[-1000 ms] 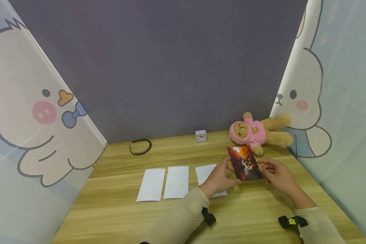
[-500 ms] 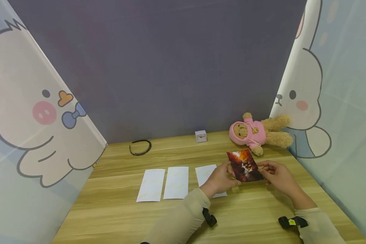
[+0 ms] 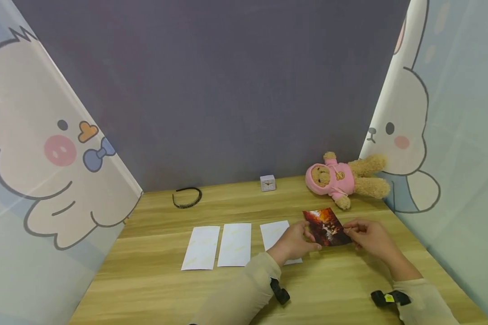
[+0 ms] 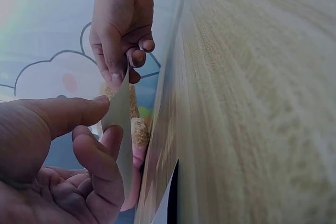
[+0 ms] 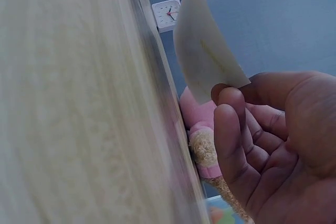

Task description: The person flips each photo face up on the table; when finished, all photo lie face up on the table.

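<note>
A photo print [image 3: 326, 227] with a fiery red, orange and dark picture hangs a little above the wooden table. My left hand [image 3: 294, 241] holds it by its left edge, between thumb and fingers. At the opposite side my right hand [image 3: 368, 235] pinches a lower corner. Both wrist views show the print's pale back [image 5: 202, 51], which bows slightly. Beneath my left forearm and hand lies a white sheet [image 3: 273, 231], partly hidden. Two more white sheets, a middle one [image 3: 234, 244] and a left one [image 3: 201, 248], lie flat beside it, with faint yellow marks.
Behind the print a teddy bear [image 3: 341, 177] in a pink hoodie lies on its side. A small white clock [image 3: 268, 183] stands near the back wall, and a black headband [image 3: 187, 197] lies at the back left. Cartoon-printed walls flank the wooden table [image 3: 154, 289].
Both hands have brought the photo print lower and tilted it flatter, closer to the table. The sheets, clock, headband and bear stay where they were.
</note>
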`<state>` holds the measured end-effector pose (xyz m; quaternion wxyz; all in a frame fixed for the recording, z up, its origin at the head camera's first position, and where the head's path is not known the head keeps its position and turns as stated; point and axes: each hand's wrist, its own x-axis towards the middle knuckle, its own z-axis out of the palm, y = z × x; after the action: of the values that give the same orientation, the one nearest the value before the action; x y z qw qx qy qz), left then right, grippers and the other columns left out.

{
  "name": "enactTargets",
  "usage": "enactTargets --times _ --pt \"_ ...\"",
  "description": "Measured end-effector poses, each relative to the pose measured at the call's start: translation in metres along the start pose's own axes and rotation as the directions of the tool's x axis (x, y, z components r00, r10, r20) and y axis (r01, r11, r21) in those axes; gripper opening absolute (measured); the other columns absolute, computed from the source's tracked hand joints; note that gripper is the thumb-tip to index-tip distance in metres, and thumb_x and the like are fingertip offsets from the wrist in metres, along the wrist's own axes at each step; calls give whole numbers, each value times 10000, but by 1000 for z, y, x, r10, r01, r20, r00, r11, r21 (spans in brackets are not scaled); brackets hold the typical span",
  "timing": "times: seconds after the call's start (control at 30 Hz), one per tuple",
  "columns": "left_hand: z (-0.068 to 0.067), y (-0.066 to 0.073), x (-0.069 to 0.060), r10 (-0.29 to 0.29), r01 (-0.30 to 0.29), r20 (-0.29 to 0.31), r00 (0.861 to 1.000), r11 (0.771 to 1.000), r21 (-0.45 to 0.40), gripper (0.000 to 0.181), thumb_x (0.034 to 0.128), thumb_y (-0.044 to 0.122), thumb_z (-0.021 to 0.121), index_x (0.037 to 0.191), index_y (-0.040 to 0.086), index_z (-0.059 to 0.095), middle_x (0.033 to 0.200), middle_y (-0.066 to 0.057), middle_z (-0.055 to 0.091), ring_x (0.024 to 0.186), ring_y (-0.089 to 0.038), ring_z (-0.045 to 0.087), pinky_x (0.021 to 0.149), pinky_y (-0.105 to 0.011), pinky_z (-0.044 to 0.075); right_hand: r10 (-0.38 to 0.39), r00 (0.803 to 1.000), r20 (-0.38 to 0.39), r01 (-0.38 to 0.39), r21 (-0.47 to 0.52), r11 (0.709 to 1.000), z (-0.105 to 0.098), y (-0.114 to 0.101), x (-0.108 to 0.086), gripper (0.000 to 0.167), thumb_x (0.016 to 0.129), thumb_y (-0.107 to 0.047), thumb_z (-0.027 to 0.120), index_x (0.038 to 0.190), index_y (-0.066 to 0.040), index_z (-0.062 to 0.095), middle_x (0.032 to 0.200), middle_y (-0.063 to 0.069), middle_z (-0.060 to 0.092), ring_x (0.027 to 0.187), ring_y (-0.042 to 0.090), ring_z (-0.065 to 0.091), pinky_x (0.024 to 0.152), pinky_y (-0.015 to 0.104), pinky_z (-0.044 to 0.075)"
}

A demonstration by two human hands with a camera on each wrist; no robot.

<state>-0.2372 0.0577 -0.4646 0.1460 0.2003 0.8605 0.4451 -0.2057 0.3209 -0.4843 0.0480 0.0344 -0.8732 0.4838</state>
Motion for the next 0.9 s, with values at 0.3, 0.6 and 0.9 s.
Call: enactTargets --times 0.3,0.6,0.9 --pt "1 0 -1 -14 15 7 1000 999 -50 670 896 272 872 1464 76 574 847 117 642 690 -78 601 826 -268 503 1 1000 17 -1 7 1000 1 3 2 231 1041 -126 676 1163 70 669 773 71 674 579 192 608 515 346 543" --pt "5 -4 -1 -46 45 -21 999 999 -27 411 886 235 880 1227 65 726 969 96 698 847 -95 648 887 -267 509 12 997 77 -12 -5 1000 0 4 -4 389 1037 -147 686 1293 140 629 793 95 677 582 183 593 537 336 521" --pt "6 -6 0 -57 57 -1 998 998 -27 342 897 247 871 1180 100 748 869 138 685 762 -74 612 985 -296 505 29 990 139 -38 62 997 -2 4 -4 395 1009 -76 701 1296 177 605 915 130 676 649 185 635 588 348 584"
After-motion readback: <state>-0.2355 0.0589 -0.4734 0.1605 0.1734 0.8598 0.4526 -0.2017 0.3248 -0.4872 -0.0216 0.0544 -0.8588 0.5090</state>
